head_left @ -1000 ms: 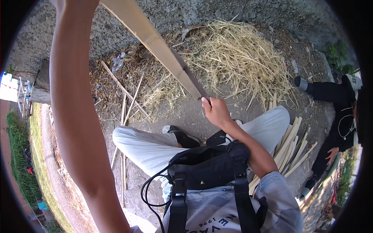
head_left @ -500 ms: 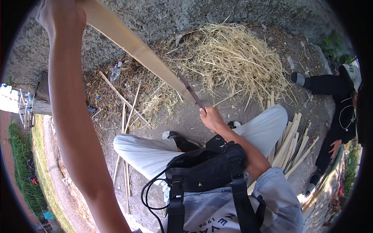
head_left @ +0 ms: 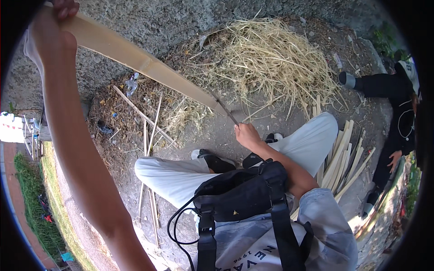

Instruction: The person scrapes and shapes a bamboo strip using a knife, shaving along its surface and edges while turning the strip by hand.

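Note:
At the upper left, my raised left hand is closed round the upper end of a long, wide split-bamboo slat. The slat slants down to the right and narrows toward the middle of the view. My right hand grips a dark, narrow-bladed knife above my feet. Its blade crosses the slat's lower end and seems to touch it. The knife's handle is mostly hidden inside my fist.
A big heap of pale shavings lies against the rough wall. Bamboo strips are bundled by my right knee; thin sticks lie at left. A black bag hangs at my chest. Another person sits at far right.
My left hand has shifted left and slightly down, and the slat's upper end has swung with it, lying at a flatter slant. My right hand and the knife have barely moved.

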Motion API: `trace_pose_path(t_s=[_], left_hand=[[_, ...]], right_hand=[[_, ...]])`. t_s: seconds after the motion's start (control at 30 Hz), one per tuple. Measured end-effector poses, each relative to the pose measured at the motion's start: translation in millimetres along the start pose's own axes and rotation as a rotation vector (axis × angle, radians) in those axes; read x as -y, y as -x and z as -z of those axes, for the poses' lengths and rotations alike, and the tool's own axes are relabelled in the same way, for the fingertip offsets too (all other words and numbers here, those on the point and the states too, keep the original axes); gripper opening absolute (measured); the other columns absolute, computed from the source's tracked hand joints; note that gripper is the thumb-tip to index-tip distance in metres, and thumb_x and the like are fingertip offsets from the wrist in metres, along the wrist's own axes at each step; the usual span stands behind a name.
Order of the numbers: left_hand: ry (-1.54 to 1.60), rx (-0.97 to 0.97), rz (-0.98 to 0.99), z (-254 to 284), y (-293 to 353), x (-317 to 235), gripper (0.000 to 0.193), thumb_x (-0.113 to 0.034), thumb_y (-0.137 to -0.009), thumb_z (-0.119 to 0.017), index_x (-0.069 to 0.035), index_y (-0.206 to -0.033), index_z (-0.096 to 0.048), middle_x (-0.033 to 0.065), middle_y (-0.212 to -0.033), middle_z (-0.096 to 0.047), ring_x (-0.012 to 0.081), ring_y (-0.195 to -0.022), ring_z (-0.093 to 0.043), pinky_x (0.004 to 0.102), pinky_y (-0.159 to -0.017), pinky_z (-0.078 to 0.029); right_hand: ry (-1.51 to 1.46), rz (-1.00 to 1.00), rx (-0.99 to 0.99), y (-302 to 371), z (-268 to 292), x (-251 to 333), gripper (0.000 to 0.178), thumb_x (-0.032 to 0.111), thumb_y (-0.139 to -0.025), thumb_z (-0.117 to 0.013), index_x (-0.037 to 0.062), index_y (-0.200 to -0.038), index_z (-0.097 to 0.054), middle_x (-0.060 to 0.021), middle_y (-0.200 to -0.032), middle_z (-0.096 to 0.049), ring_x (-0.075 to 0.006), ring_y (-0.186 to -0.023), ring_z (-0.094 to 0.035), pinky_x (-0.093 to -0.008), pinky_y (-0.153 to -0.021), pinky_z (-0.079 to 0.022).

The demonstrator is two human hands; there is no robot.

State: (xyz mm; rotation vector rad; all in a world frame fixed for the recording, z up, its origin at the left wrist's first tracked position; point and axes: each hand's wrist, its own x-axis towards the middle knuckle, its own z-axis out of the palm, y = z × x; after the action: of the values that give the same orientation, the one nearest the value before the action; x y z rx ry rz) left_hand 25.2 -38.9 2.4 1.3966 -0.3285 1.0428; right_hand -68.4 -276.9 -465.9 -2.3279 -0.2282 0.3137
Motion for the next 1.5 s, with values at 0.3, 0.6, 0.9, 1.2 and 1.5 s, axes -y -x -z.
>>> trace_pose_path(t_s=[0.3,0.6,0.9,1.2,1.5], left_hand=[[-0.050,-0.061,0.038,-0.6,12.0,-10.5,0.003,0.001,-0.095,-0.043,0.000,-0.095,-0.046,0.0109,-0.075,-0.047,0.0136,-0.058,-0.037,0.0285,-0.052,-0.036],[-0.133,-0.028,0.058,-6.9,20.8,-19.1,0.029,-0.024,-0.103,-0.036,0.003,-0.094,-0.046,0.0078,-0.074,-0.043,0.0124,-0.060,-0.036,0.0267,-0.055,-0.035],[-0.162,0.054,0.042,10.5,10.5,-18.1,0.046,-0.035,-0.105,-0.031,0.007,-0.097,-0.048,0.0046,-0.069,-0.040,0.0116,-0.058,-0.032,0.0266,-0.055,-0.033],[-0.191,0.007,0.064,17.1,10.7,-17.4,0.054,-0.042,-0.105,-0.028,0.008,-0.099,-0.047,0.0037,-0.069,-0.038,0.0113,-0.057,-0.031,0.0267,-0.054,-0.032],[-0.146,0.015,0.055,27.1,11.2,-16.1,0.058,-0.050,-0.103,-0.033,0.006,-0.096,-0.049,0.0041,-0.066,-0.041,0.0117,-0.054,-0.034,0.0274,-0.052,-0.034]], right_hand=[[0.043,-0.068,0.096,2.1,-6.9,-24.0,0.035,0.024,-0.095,-0.050,-0.0066,-0.086,-0.065,-0.0329,-0.080,-0.063,-0.0495,-0.082,-0.063,-0.0541,-0.073,-0.051],[0.072,-0.320,0.292,-7.5,-22.5,-42.4,0.036,0.028,-0.096,-0.050,-0.0036,-0.101,-0.066,-0.0298,-0.096,-0.065,-0.0462,-0.096,-0.063,-0.0514,-0.085,-0.050],[0.124,-0.338,0.270,-6.9,-35.4,-54.1,0.030,0.023,-0.088,-0.057,-0.0030,-0.096,-0.068,-0.0289,-0.100,-0.066,-0.0446,-0.098,-0.063,-0.0499,-0.085,-0.052],[0.157,-0.372,0.317,-6.1,-37.7,-56.2,0.033,0.025,-0.092,-0.053,-0.0027,-0.101,-0.067,-0.0292,-0.104,-0.064,-0.0452,-0.101,-0.062,-0.0513,-0.086,-0.050],[0.136,-0.404,0.257,-15.9,-34.1,-45.0,0.033,0.027,-0.092,-0.053,-0.0017,-0.101,-0.068,-0.0273,-0.101,-0.066,-0.0440,-0.100,-0.063,-0.0503,-0.086,-0.051]])
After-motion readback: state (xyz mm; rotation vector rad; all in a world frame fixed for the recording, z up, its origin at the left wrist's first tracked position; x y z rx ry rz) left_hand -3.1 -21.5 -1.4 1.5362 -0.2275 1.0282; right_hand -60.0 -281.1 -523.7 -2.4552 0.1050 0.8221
